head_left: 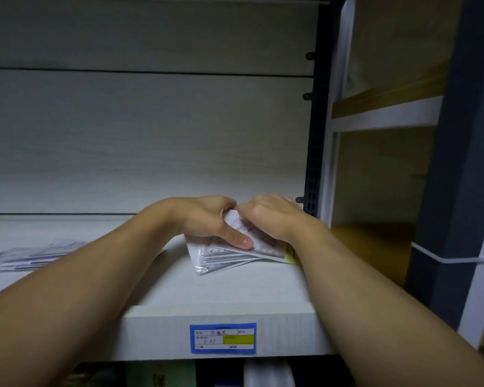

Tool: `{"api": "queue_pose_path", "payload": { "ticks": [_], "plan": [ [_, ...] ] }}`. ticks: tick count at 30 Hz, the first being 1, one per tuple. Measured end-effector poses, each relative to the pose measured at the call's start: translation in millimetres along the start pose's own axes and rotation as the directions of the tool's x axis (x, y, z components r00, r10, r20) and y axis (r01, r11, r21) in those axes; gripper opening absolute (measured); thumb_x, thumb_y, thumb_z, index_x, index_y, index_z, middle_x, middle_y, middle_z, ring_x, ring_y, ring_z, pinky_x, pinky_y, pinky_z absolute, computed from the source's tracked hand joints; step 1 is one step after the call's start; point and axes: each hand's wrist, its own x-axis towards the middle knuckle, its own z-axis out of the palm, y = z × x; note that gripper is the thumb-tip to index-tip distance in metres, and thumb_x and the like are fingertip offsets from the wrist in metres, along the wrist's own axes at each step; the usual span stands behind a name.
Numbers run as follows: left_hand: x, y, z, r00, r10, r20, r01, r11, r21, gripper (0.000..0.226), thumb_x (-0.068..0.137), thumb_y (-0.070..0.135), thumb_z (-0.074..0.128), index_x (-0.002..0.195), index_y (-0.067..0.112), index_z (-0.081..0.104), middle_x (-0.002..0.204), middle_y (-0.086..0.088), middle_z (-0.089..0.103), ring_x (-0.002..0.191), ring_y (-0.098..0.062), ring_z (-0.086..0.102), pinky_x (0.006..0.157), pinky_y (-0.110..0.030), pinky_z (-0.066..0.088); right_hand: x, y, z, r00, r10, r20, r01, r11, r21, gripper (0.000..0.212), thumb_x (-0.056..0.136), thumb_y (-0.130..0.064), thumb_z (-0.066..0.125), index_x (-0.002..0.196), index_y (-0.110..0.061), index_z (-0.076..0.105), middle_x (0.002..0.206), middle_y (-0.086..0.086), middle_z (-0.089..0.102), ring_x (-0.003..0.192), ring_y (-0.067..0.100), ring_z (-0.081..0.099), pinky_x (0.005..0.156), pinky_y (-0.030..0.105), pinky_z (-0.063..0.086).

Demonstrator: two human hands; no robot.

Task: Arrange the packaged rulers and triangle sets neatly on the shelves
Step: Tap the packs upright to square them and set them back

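Note:
A fanned stack of clear-packaged ruler and triangle sets [229, 259] lies on the white shelf [221, 291], near its right end. My left hand [213, 219] grips the stack from the left, thumb pressed on the top packet. My right hand [271, 216] lies over the stack's right side with fingers curled round it; most of the top packet is hidden under both hands. A second loose pile of packaged sets [31, 255] lies flat at the far left of the same shelf.
A blue and white price label [223, 338] is stuck on the shelf's front edge. A dark perforated upright [315, 152] borders the shelf on the right. Beyond it stand white and yellow-wood shelves [386, 113]. Goods show dimly below the shelf.

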Motion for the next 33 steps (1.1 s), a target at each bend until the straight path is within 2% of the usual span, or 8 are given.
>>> {"api": "queue_pose_path", "payload": {
  "ticks": [4,7,10,13,21,28,31,33],
  "plan": [
    [-7,-2,-1,0.975,0.103,-0.197,-0.098,0.995,0.034,0.059,0.060,0.047,0.091,0.105,0.035,0.056,0.100,0.012,0.068,0.092,-0.010,0.065,0.085,-0.035,0.055,-1,-3,-5,0.998,-0.041,0.040,0.043,0.997,-0.057,0.016,0.082,-0.034,0.053,0.087,-0.024,0.064,0.080,-0.002,0.065,0.082,0.018,0.058,0.077,0.037,0.031],
    [-11,-7,-2,0.938,0.184,-0.295,-0.185,0.982,0.026,0.063,0.058,0.043,0.093,0.106,0.039,0.054,0.104,0.014,0.066,0.092,-0.011,0.064,0.084,-0.040,0.055,-3,-3,-8,0.997,-0.073,-0.034,0.070,0.993,-0.096,0.025,0.075,-0.025,0.058,0.099,-0.030,0.060,0.088,-0.002,0.065,0.087,0.023,0.057,0.075,0.033,0.032],
    [-15,-4,-1,0.904,0.242,-0.352,-0.231,0.970,0.075,0.063,0.058,0.042,0.092,0.107,0.042,0.052,0.107,0.015,0.065,0.095,-0.011,0.063,0.084,-0.042,0.054,-9,-3,-13,0.988,-0.098,-0.123,0.087,0.992,-0.088,0.028,0.072,-0.020,0.059,0.098,-0.032,0.058,0.087,-0.003,0.062,0.087,0.025,0.057,0.066,0.030,0.031],
    [-15,-2,-2,0.878,0.256,-0.404,-0.227,0.967,0.119,0.064,0.060,0.040,0.091,0.110,0.041,0.051,0.097,0.013,0.068,0.088,-0.006,0.064,0.080,-0.040,0.055,-12,-2,-14,0.964,-0.133,-0.229,0.099,0.983,-0.155,0.025,0.072,-0.021,0.058,0.095,-0.028,0.057,0.081,-0.005,0.059,0.082,0.025,0.053,0.071,0.033,0.032],
    [-14,-20,-9,0.966,-0.008,-0.258,0.027,0.997,0.070,0.091,0.051,0.053,0.093,0.129,0.037,0.048,0.108,0.015,0.064,0.095,-0.008,0.064,0.088,-0.030,0.053,-10,7,-7,0.998,-0.036,-0.043,0.024,0.967,-0.252,0.027,0.069,-0.031,0.059,0.095,-0.029,0.053,0.085,-0.006,0.058,0.086,0.023,0.054,0.076,0.036,0.033],
    [-10,-44,-6,0.962,-0.109,-0.251,0.052,0.973,-0.225,0.053,0.063,0.021,0.091,0.107,0.030,0.062,0.102,0.000,0.068,0.086,-0.017,0.068,0.089,-0.045,0.057,-16,5,-8,0.995,0.019,-0.097,-0.039,0.977,-0.208,0.038,0.067,-0.031,0.052,0.105,-0.027,0.055,0.090,-0.004,0.057,0.096,0.026,0.053,0.086,0.040,0.033],
    [-6,-45,-3,0.956,-0.137,-0.261,0.057,0.955,-0.292,0.050,0.060,0.023,0.091,0.103,0.026,0.066,0.096,-0.003,0.072,0.087,-0.022,0.070,0.088,-0.048,0.057,-14,7,-11,0.968,0.174,-0.181,-0.204,0.965,-0.164,0.045,0.062,-0.032,0.049,0.104,-0.024,0.063,0.106,0.002,0.054,0.120,0.031,0.041,0.105,0.050,0.029],
    [-4,-47,-1,0.952,-0.163,-0.258,0.068,0.937,-0.343,0.057,0.054,0.026,0.092,0.104,0.025,0.066,0.099,-0.004,0.074,0.093,-0.025,0.071,0.089,-0.048,0.057,-10,11,-11,0.930,0.339,-0.141,-0.341,0.940,0.015,0.047,0.061,-0.029,0.054,0.106,-0.021,0.064,0.128,0.007,0.048,0.129,0.038,0.034,0.109,0.055,0.029]
  ]
}}
